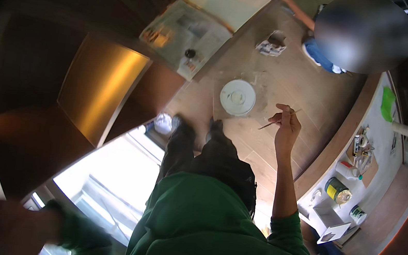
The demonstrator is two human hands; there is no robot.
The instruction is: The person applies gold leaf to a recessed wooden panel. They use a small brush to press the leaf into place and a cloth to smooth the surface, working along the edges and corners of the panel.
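Observation:
My right hand (pixel 287 126) is raised ahead of me, its fingers closed on a slim paintbrush (pixel 267 126) with a dark pointed tip. The tip points left, and the handle shows past the fingers. Beyond that hand, to the left, a round white bucket (pixel 236 112) stands on the floor, with a pale round patch inside it. At the lower left my left hand (pixel 18 226) is dark and blurred, close to the wooden cabinet. Its fingers cannot be made out.
A person (pixel 321 52) is at the far right, one arm stretched left. A white counter (pixel 383 168) along the right holds bottles, cans and a white box. Plastic sheeting with a dark jar (pixel 190 53) covers a far-left surface. An open-fronted cabinet (pixel 102 90) stands left.

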